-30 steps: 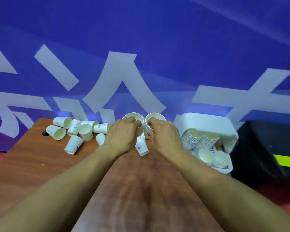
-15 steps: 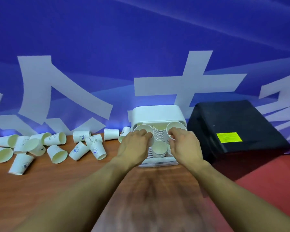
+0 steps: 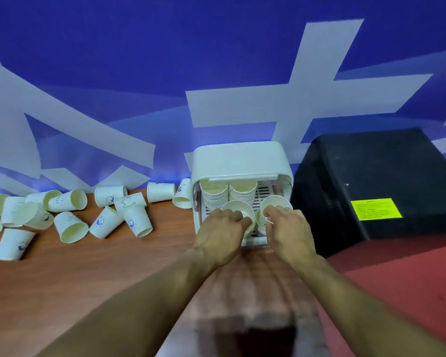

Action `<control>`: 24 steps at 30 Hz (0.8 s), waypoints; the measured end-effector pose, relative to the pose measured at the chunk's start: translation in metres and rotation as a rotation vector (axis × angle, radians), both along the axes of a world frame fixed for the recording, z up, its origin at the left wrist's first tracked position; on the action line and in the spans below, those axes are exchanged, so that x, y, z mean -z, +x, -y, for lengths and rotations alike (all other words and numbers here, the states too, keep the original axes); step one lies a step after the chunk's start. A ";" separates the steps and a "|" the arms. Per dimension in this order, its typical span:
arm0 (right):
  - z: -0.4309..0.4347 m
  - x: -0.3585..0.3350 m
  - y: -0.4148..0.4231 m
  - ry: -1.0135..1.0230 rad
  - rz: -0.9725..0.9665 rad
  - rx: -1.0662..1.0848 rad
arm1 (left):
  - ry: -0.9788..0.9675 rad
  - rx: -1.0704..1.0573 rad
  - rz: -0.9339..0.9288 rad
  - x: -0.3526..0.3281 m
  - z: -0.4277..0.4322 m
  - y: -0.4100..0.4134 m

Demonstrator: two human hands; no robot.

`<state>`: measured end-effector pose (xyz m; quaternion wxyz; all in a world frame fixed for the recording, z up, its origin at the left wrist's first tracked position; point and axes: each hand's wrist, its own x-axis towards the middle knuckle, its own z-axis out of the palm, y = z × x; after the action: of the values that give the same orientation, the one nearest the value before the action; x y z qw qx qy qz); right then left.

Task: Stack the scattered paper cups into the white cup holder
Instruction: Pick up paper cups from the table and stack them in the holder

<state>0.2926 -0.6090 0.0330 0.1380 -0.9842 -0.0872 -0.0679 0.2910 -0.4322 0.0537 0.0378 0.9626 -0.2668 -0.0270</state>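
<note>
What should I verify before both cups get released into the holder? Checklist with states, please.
1. Left hand grips left cup: ok.
2. Right hand pinches right cup at the rim: ok.
3. Both held cups mouth-up: ok.
4. White cup holder open at the front, rear stacks visible inside: ok.
5. Held cups lined up over the stacks beneath: cannot tell, the hands hide the bases.
6. Scattered cups cleared off the table: not ok, many lie on their sides.
</note>
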 end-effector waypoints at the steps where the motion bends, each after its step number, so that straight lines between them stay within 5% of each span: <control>1: 0.002 0.005 0.003 -0.007 -0.017 -0.003 | 0.011 0.007 -0.024 0.005 0.001 0.003; 8: 0.006 0.043 0.014 0.030 -0.116 -0.056 | -0.006 0.029 -0.189 0.032 0.007 0.019; 24: 0.002 0.069 0.020 0.064 -0.128 -0.043 | -0.052 0.032 -0.252 0.071 0.011 0.032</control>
<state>0.3128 -0.6108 -0.0356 0.1759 -0.9796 -0.0973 -0.0047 0.3227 -0.4434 -0.0176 0.0954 0.9460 -0.2758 -0.1413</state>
